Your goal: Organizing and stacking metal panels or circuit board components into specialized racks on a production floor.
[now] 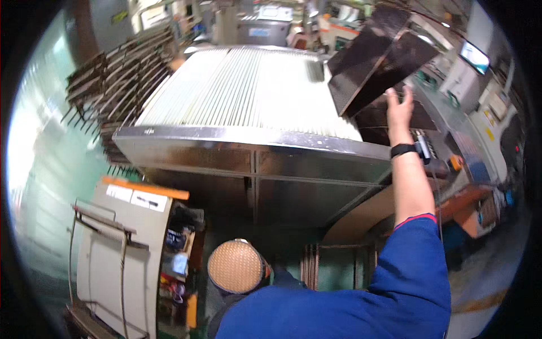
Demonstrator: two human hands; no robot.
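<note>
My right hand [400, 108] reaches forward on the right with its fingers spread apart. It is beside the near edge of a dark brown flat board [389, 70], which leans at a tilt over the right end of a metal-framed table. Contact between the fingers and the board cannot be made out. Behind it stands a second dark board [370, 37], partly overlapped. Beneath the hand lies another dark, flat surface [418, 117]. A black band circles my right wrist. My left hand is out of view.
The table's top [237, 90] carries rows of white strips inside a silver rim. Pronged metal racks [121, 73] stand at the left. Nearer are a pale cabinet [121, 254] with filled shelves, a round tan stool [234, 265] and a small metal frame [339, 268].
</note>
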